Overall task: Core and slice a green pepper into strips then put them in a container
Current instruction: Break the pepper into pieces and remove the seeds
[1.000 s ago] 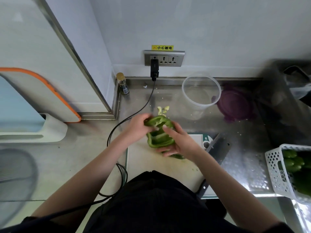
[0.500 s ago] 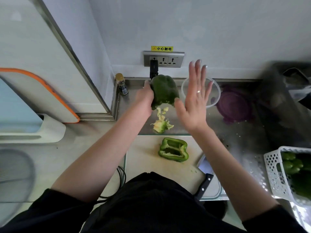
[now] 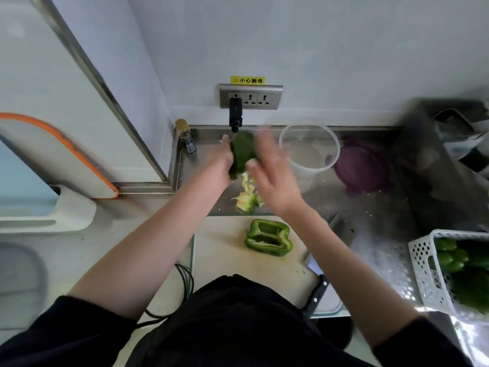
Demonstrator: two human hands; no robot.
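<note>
Your left hand (image 3: 219,160) grips one dark green pepper half (image 3: 242,152) over the steel desk (image 3: 370,221) so your flat, open right hand (image 3: 275,178) can knock seeds onto the pale core scraps (image 3: 247,200); the other half (image 3: 268,238) waits on the cutting board (image 3: 225,255).

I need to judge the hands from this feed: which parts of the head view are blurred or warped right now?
Head view: right hand motion-smeared, fingers unreadable; left hand and its pepper half soft; pepper half on the board sharp; wide-angle bending at the edges; glare on the counter.
</note>
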